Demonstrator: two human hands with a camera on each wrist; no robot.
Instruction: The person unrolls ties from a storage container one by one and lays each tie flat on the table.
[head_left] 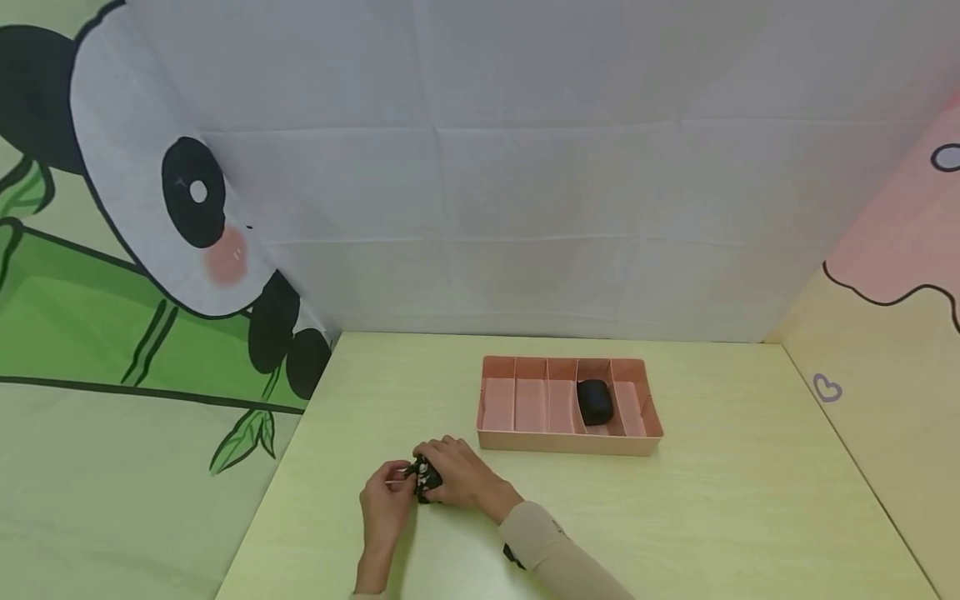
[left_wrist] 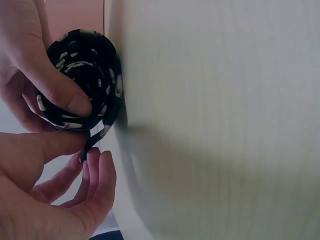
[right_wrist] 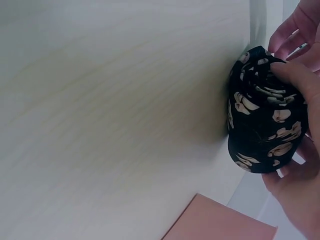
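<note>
gripping a roll (right_wrist: pixel 267 122), probably cloth: right hand (head_left: pixel 459 473)

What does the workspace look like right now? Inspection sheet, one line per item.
Surface: pale yellow, wood-grained tabletop, no damage evident.
Job's things: black fabric roll with pale floral print, coiled, with a loose end sticking out.
Clutter: pink, rectangular, plastic-looking divided tray; black rounded bundle in its fourth compartment from the left; small dark object mostly hidden by the right sleeve, unidentifiable.
Grippers: bare left hand pinches the loose end; bare right hand grips the roll, thumb on its coiled face.
Cables: nothing seen.
Surroundings: creased white sheet behind; panda print left; pink-and-cream panel with a purple heart right.
</note>
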